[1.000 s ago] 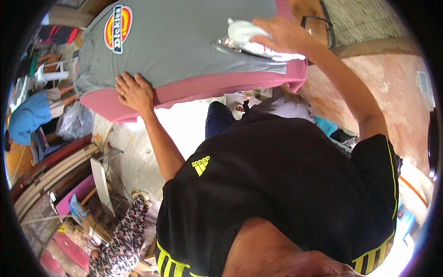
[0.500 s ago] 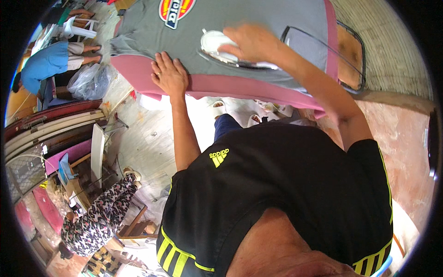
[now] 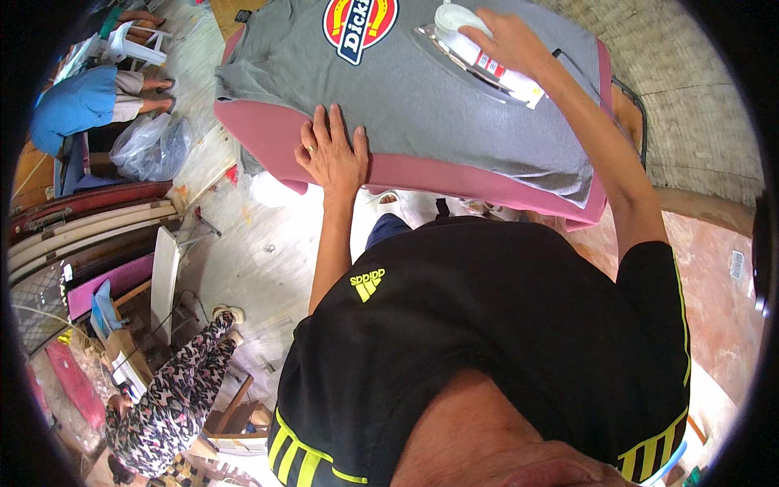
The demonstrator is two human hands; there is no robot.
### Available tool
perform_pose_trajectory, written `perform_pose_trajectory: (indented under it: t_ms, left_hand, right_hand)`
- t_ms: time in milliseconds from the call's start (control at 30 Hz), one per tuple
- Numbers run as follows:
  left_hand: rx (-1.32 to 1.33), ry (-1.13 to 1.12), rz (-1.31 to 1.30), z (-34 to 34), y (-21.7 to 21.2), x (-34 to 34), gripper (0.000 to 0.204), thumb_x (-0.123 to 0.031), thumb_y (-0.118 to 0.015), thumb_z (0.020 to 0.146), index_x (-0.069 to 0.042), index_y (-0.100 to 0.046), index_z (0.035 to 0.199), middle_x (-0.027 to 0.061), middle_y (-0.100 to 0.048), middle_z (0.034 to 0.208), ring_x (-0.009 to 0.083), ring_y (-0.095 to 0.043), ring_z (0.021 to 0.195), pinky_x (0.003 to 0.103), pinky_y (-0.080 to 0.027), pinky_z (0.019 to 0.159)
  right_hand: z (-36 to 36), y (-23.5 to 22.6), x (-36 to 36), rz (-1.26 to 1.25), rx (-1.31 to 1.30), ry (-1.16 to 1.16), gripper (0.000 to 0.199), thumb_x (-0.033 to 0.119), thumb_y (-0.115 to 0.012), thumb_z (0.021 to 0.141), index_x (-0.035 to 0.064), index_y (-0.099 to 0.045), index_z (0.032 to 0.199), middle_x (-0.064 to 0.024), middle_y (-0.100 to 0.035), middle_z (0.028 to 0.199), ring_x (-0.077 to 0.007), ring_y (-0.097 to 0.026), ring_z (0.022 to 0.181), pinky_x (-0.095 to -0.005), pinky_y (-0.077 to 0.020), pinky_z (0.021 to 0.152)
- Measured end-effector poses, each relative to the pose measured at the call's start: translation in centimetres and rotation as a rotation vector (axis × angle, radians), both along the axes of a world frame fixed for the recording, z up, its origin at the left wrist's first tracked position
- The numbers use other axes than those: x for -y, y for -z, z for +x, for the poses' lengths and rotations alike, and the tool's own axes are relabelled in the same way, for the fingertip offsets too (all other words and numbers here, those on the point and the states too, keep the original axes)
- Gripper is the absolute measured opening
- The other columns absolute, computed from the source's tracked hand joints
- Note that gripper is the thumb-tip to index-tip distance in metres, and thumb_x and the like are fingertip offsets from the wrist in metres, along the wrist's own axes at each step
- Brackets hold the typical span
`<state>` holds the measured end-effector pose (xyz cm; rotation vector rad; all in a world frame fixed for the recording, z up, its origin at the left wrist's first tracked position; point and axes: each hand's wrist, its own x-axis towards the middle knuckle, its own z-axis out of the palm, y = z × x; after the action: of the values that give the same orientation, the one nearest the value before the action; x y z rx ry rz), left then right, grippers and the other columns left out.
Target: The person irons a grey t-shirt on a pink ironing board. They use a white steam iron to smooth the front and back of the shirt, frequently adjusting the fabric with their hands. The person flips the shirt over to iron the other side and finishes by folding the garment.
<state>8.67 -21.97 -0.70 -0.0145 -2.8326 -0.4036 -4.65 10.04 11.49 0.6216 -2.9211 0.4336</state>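
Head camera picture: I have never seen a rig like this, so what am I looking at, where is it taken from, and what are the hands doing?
This is one wide fisheye camera worn on a person's head, looking down, so the round frame bends straight edges and the person's own black shirt fills the lower part. No machine is involved, just two bare hands. In front of the person is a pink padded board with a grey T-shirt spread flat on it, a coloured emblem on its chest. The left hand lies flat, fingers spread, on the shirt's near edge. The right hand grips a white iron resting on the shirt. At the left edge other people sit nearby, one in blue beside a clear plastic bag, one in patterned trousers.
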Motion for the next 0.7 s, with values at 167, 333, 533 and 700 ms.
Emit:
perform_pose_trajectory:
  t_ms: [167, 333, 533, 700]
  left_hand:
    - [0.009, 0.017, 0.017, 0.2, 0.0, 0.2, 0.062, -0.044, -0.052, 0.092, -0.014, -0.046, 0.146, 0.0144, -0.037, 0.153, 0.037, -0.029, 0.139, 0.057, -0.02, 0.107]
    - [0.036, 0.068, 0.026, 0.3, -0.1, 0.5, 0.055, -0.04, -0.05, 0.094, -0.022, -0.048, 0.146, 0.0175, -0.032, 0.155, 0.0423, -0.023, 0.142, 0.06, -0.017, 0.108]
    - [0.06, 0.085, 0.024, 0.0, 0.0, 0.5, 0.053, -0.038, -0.05, 0.094, -0.022, -0.05, 0.144, 0.0175, -0.029, 0.157, 0.0425, -0.02, 0.143, 0.06, -0.013, 0.109]
    - [0.06, 0.097, 0.045, -0.3, -0.3, 0.7, 0.051, -0.037, -0.052, 0.093, -0.023, -0.052, 0.142, 0.0177, -0.03, 0.156, 0.0436, -0.021, 0.143, 0.062, -0.012, 0.109]
  right_hand:
    - [6.9, 0.4, 4.3, -0.068, 0.188, -0.074, 0.036, 0.038, -0.063, 0.095, 0.0027, -0.058, 0.101, -0.0234, -0.066, 0.086, -0.042, -0.065, 0.077, -0.0465, -0.0515, 0.071]
    - [8.2, -0.8, 7.5, 0.034, 0.237, -0.17, 0.038, 0.04, -0.063, 0.094, 0.004, -0.055, 0.1, -0.0199, -0.066, 0.084, -0.0391, -0.066, 0.077, -0.0445, -0.0529, 0.069]
    - [-1.3, 0.0, 2.7, 0.053, 0.053, -0.028, 0.039, 0.039, -0.061, 0.095, 0.002, -0.061, 0.106, -0.0236, -0.067, 0.09, -0.0411, -0.066, 0.082, -0.0457, -0.0515, 0.072]
    - [-4.6, -1.1, 0.2, -0.013, -0.04, 0.018, 0.041, 0.041, -0.058, 0.097, 0.0003, -0.061, 0.106, -0.0258, -0.066, 0.086, -0.0431, -0.065, 0.08, -0.0455, -0.0504, 0.071]
